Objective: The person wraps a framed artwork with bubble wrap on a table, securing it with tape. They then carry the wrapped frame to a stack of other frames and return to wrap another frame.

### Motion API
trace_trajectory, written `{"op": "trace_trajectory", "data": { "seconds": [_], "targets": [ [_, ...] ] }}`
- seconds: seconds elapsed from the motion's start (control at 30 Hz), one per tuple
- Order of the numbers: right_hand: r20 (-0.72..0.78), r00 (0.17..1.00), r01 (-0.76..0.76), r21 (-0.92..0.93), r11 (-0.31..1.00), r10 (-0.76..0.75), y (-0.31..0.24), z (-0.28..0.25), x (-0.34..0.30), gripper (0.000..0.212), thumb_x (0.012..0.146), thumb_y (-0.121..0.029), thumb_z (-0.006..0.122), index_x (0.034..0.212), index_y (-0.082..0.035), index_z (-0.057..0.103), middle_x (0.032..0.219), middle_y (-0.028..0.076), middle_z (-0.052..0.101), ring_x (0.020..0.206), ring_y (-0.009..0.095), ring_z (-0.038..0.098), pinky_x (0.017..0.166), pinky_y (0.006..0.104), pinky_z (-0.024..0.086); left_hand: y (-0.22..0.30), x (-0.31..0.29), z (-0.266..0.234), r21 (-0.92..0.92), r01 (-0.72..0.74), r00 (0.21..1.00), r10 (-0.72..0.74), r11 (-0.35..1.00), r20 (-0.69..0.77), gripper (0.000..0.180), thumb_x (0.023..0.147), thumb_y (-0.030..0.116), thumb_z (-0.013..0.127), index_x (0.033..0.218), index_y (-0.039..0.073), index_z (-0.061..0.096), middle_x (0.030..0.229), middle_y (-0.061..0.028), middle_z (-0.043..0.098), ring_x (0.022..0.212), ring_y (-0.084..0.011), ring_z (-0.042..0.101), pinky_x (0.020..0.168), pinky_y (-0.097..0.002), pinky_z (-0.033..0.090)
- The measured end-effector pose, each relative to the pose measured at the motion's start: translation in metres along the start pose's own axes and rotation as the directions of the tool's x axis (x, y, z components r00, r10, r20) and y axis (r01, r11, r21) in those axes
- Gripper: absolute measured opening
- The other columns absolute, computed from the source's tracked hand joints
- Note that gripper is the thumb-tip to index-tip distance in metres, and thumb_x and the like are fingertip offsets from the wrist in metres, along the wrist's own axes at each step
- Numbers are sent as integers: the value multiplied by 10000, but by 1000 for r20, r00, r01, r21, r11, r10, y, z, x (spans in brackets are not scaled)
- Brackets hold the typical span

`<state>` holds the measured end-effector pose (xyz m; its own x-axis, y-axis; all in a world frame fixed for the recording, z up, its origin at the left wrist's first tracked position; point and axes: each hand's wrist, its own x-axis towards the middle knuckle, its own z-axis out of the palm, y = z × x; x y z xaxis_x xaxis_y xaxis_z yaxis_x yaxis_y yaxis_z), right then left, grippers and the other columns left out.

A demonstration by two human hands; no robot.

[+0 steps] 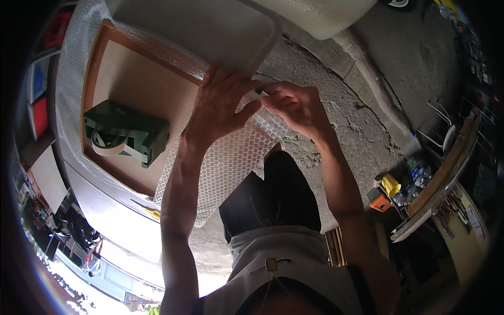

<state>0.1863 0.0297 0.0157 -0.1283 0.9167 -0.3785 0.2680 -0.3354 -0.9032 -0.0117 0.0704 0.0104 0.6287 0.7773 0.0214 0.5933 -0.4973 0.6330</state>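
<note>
My left hand lies with its fingers spread on the bubble wrap, along the edge of a flat wooden frame. Close beside it, my right hand is closed in a pinch, its fingertips almost meeting my left fingers at the wrap's edge. A small dark and pale bit shows between the right fingertips, too small to make out. On the frame's brown backing stands a dark green tape dispenser with a roll of tape. The wrap runs under the frame and hangs toward my legs.
Yellow-handled scissors lie on the table near the frame's close edge. A grey translucent sheet is at the far side. Cracked concrete floor stretches to the right, where a yellow cup and an orange box stand by a cluttered shelf.
</note>
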Motion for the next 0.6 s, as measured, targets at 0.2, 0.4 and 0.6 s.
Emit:
{"op": "trace_trajectory", "data": {
  "seconds": [0.2, 0.4, 0.6],
  "targets": [
    [40, 986, 169, -175, 970, -165, 11, 1, 16, 119, 880, -122, 649, 881, -4, 664, 676, 127, 645, 571, 166, 621, 516, 320, 460, 3, 4, 0, 34, -2, 1000, 3, 999, -20, 298, 742, 287, 719, 986, 121, 676, 925, -48, 609, 983, -226, 553, 1053, -457, 293],
    [-62, 995, 74, -81, 994, -79, 28, 10, 19, 116, 895, -82, 603, 858, 14, 658, 658, 126, 629, 560, 154, 598, 523, 315, 449, 2, 4, 12, 19, 4, 991, -2, 1000, -134, 271, 702, 277, 740, 932, 141, 690, 849, -24, 613, 909, -211, 560, 1014, -432, 321],
    [-13, 1000, 7, 21, 1000, -7, 54, 14, 26, 171, 901, -133, 592, 852, 15, 664, 637, 113, 617, 543, 132, 553, 534, 315, 438, -1, 5, 14, 10, 6, 985, -4, 1000, -173, 214, 683, 255, 751, 876, 170, 711, 823, -10, 623, 889, -200, 566, 1004, -429, 329]
  ]
}}
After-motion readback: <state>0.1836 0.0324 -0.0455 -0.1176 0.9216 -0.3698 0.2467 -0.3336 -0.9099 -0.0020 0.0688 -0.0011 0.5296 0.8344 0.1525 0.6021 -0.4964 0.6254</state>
